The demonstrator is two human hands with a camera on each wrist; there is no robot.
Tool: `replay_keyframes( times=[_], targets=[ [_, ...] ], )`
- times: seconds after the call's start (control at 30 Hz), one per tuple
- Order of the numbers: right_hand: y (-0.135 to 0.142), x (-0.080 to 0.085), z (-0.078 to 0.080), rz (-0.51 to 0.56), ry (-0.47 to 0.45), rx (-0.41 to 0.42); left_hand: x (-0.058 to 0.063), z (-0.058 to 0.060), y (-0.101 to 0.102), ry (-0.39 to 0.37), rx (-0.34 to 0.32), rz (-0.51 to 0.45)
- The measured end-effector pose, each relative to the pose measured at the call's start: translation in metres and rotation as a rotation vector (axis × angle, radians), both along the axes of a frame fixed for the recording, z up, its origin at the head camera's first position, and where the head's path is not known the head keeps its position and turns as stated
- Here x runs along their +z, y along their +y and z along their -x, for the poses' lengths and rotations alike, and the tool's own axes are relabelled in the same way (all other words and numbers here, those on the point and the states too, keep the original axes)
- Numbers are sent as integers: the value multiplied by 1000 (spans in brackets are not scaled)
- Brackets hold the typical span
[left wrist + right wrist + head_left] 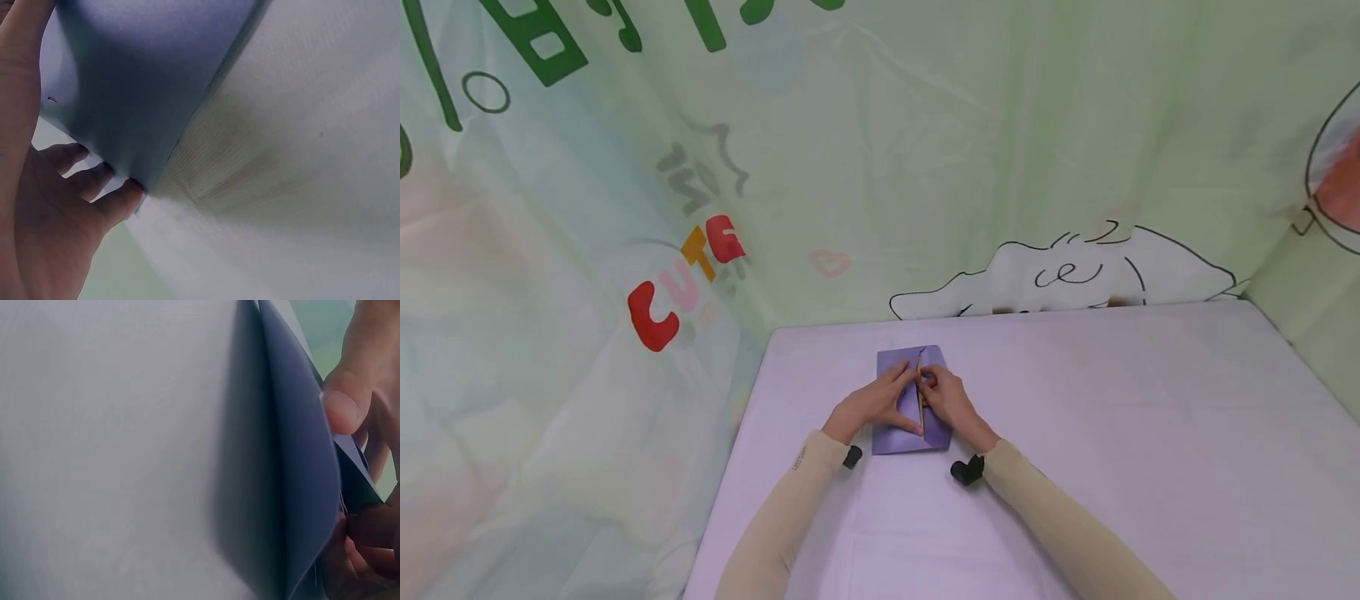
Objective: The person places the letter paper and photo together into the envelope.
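Observation:
A purple envelope (887, 440) lies on the table, its right side folded up like a flap (300, 444). A narrow tan edge (921, 400) shows along the opening; what it belongs to I cannot tell. My left hand (872, 403) rests on the envelope with fingers and thumb spread, the thumb reaching the near end of the opening. In the left wrist view its fingertips (128, 190) touch the envelope's edge. My right hand (951, 402) has its fingers curled and pinches the envelope at the opening; part of its grip is hidden.
A pale lilac cloth covers the table (1120, 433). A printed curtain (880, 167) hangs behind the table and along its left side. Black wrist cameras (967, 471) sit under both beige sleeves (1060, 517).

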State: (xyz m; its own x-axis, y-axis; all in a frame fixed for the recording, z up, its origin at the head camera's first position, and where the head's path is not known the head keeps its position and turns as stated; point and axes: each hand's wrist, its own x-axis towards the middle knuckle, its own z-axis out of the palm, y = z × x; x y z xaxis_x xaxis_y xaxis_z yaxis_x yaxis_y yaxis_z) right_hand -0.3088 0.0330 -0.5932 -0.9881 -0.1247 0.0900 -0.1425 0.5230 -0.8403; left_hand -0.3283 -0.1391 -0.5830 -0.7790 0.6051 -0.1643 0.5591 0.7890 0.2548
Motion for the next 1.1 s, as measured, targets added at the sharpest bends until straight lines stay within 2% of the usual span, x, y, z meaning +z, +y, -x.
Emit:
replay_keyframes(
  times=[0.23,0.4,0.5,0.67,0.9,1.1],
  targets=[
    [3,0,-1,-61,-5,12,0,-4,4,-8,-13,16],
    [9,2,-1,-92,10,26,3,-3,7,-17,-22,18],
    [15,4,-3,-72,5,31,3,-1,9,-13,-19,45],
    [31,7,-15,7,-67,16,2,0,11,-15,7,105],
    [62,7,-27,103,-114,21,-1,4,5,84,77,160],
    [87,16,-29,104,-129,-4,-13,15,-5,142,103,116]
  ],
)
